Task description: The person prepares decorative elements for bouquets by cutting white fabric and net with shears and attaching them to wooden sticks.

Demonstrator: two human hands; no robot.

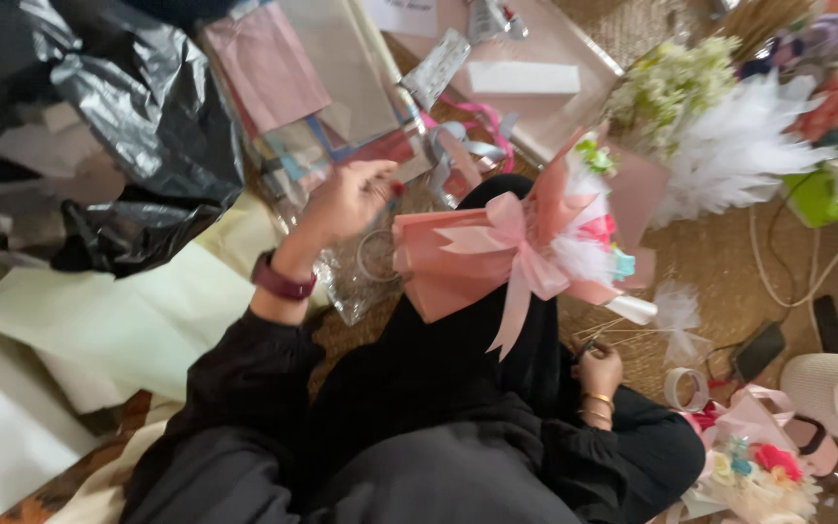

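Observation:
A small bouquet (497,257) wrapped in pink paper with a pink ribbon bow lies across my lap. My left hand (346,199), with a dark red wristband, reaches out to the left of it over clear wrapping and ribbons; what its fingers pinch is blurred. My right hand (600,371), with gold bangles, rests low at my right knee and closes on thin white stems (623,335) topped by a white feather tuft (676,312).
A black plastic bag (118,107) lies far left, pale paper sheets (99,320) beside it. Coloured paper packs (303,68), a pink tray (555,78), white feathers and flowers (739,126), a tape roll (683,388) and a second small bouquet (754,466) surround me on a woven mat.

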